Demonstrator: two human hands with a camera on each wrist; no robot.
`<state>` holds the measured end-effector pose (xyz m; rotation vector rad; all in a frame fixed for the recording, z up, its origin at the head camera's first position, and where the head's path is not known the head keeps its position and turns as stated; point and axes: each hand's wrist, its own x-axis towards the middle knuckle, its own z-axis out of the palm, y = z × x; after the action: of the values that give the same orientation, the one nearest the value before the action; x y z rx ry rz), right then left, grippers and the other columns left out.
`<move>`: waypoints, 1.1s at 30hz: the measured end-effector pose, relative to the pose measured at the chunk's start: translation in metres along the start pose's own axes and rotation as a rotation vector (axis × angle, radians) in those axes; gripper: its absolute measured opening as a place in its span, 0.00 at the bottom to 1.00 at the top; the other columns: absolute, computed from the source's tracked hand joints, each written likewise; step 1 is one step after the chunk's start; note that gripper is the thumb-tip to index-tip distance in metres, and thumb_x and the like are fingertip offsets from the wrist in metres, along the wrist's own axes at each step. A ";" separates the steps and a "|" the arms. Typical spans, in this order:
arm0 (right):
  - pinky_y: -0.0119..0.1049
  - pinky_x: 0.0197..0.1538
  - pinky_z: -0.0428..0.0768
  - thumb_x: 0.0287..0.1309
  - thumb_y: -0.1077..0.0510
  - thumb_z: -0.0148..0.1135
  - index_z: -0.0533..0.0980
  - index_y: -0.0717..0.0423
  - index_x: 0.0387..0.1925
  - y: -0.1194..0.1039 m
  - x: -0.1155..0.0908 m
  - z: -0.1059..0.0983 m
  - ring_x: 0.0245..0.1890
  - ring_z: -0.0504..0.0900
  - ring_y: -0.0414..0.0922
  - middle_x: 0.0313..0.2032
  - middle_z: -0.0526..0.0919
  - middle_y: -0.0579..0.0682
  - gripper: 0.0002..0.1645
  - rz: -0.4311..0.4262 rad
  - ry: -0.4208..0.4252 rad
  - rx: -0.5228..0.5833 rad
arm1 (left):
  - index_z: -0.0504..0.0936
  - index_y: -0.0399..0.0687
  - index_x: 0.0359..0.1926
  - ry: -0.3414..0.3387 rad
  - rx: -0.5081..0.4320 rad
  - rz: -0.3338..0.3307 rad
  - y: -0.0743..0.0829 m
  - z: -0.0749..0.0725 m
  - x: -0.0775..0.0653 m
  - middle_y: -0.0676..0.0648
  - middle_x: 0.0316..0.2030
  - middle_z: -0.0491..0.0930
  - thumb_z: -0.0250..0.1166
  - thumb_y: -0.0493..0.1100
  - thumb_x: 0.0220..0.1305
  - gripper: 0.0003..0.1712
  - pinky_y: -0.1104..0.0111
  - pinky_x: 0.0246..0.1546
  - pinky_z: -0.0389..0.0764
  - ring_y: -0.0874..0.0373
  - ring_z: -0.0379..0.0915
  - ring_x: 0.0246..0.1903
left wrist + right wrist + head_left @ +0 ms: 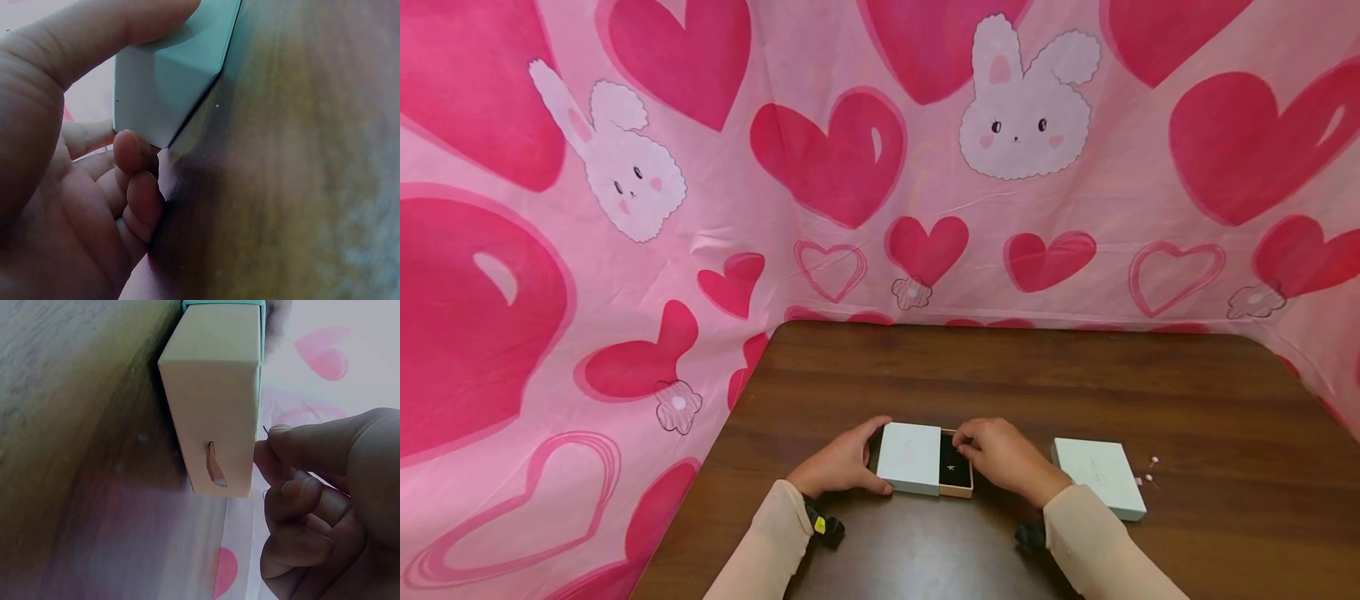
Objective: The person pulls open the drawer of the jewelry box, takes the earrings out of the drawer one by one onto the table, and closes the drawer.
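A pale mint sliding jewellery box [910,458] lies on the table, its tan inner tray [958,493] partly drawn out to the right. On the tray's black lining sits a small silver star-shaped piece [951,467]. My left hand [838,458] grips the left end of the box cover between thumb and fingers. Above the tray's far edge, my right hand [1003,454] pinches a thin, dark, wire-like piece [266,431]; the rest of it is hidden by the fingertips. A ribbon pull tab [215,465] hangs from the tray's end in the right wrist view.
To the right lies a second pale mint box [1097,477], shut, with two small pearl-like studs [1155,460] beside it. Brown wooden tabletop [1000,375] surrounds the boxes. A pink heart-patterned cloth [925,192] hangs behind and at the left.
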<state>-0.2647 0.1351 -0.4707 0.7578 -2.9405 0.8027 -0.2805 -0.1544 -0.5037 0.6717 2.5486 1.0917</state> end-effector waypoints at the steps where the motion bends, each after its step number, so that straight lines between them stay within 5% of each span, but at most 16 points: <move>1: 0.41 0.43 0.78 0.58 0.62 0.67 0.83 0.49 0.36 0.000 0.000 0.000 0.35 0.77 0.40 0.35 0.81 0.40 0.05 0.002 0.000 -0.001 | 0.60 0.59 0.70 0.000 0.001 -0.003 0.000 0.000 0.000 0.58 0.54 0.69 0.82 0.54 0.40 0.57 0.59 0.54 0.71 0.58 0.66 0.49; 16: 0.35 0.32 0.75 0.60 0.63 0.65 0.82 0.51 0.39 0.005 -0.005 -0.004 0.24 0.75 0.32 0.31 0.79 0.40 0.06 0.056 -0.030 0.087 | 0.61 0.56 0.70 -0.004 -0.012 0.004 0.001 0.000 0.000 0.57 0.53 0.69 0.82 0.53 0.39 0.57 0.62 0.50 0.72 0.57 0.67 0.47; 23: 0.35 0.32 0.76 0.61 0.65 0.64 0.82 0.53 0.38 0.006 -0.006 -0.007 0.25 0.77 0.35 0.30 0.79 0.41 0.06 0.072 -0.030 0.126 | 0.61 0.57 0.70 -0.002 -0.019 0.004 -0.001 0.001 0.001 0.57 0.53 0.69 0.83 0.52 0.39 0.58 0.62 0.52 0.71 0.58 0.67 0.48; 33: 0.39 0.38 0.76 0.59 0.62 0.67 0.82 0.49 0.36 0.010 -0.007 -0.011 0.29 0.74 0.37 0.30 0.78 0.38 0.05 0.069 0.013 0.042 | 0.60 0.56 0.70 -0.008 -0.043 -0.010 -0.001 0.001 0.002 0.57 0.54 0.69 0.82 0.52 0.38 0.58 0.59 0.55 0.71 0.58 0.67 0.50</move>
<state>-0.2642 0.1505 -0.4668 0.6537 -2.9618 0.8724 -0.2820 -0.1541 -0.5053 0.6510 2.5115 1.1343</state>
